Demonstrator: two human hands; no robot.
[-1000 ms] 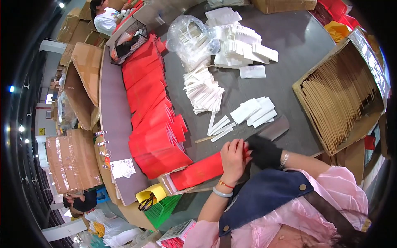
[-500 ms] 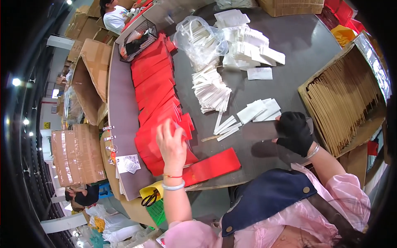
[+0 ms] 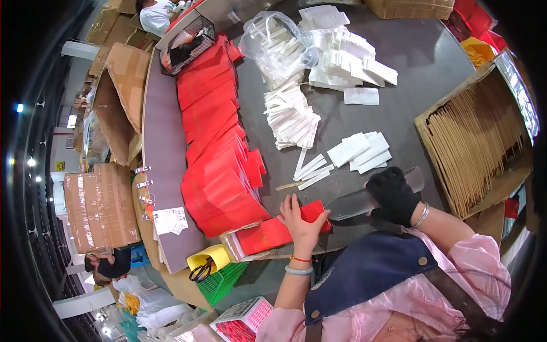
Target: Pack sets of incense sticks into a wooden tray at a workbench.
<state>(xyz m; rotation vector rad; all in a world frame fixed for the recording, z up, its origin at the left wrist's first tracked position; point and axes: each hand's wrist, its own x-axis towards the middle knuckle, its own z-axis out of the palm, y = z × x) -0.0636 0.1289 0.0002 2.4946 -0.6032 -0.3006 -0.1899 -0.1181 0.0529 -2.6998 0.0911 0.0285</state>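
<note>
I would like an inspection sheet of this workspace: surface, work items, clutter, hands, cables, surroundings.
Surface: grey table, mostly covered.
Work items: red envelope at the near edge; long row of red envelopes; grey flat tool.
Clutter: white paper strips, white packets, clear plastic bag, box of brown sticks.
Hands: left hand bare, pressing on the red envelope; right hand in a black glove, resting on the grey flat tool.
Cables: nothing seen.
Surroundings: cardboard cartons, yellow cup with scissors, other persons nearby.

grey table | red envelopes L | white packets ctr | clear bag | metal strip
</note>
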